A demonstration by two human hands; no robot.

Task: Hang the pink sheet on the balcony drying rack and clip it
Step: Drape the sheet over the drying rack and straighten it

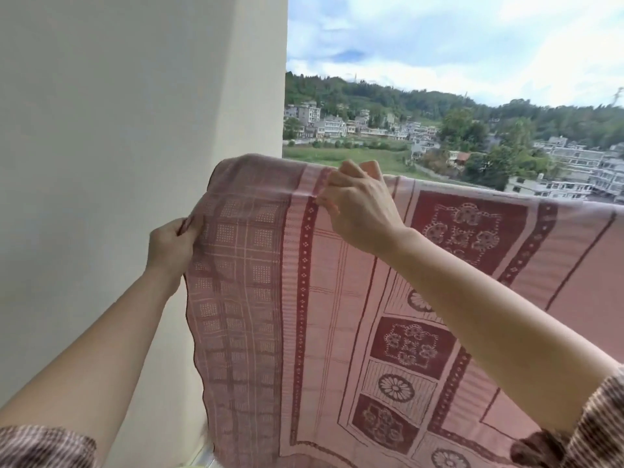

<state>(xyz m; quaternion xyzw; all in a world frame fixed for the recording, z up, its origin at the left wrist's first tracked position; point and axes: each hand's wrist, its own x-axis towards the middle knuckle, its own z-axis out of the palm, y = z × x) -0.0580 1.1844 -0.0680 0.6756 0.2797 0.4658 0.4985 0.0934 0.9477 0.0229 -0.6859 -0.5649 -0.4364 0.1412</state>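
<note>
No text, label, brand, number or sign can be read. The pink sheet (337, 298) carries only floral and grid motifs, and the distant buildings (574, 163) are too small to show any lettering.

L hand (172, 246) and R hand (359, 211) bare, arms bare right up to short sleeves. L sleeve (40, 447) and R sleeve (597, 423): brown w/ thin cream stripes. R cuff (537, 449) looks bunched into a dark knot, poss. a tie, blurry there.
</note>
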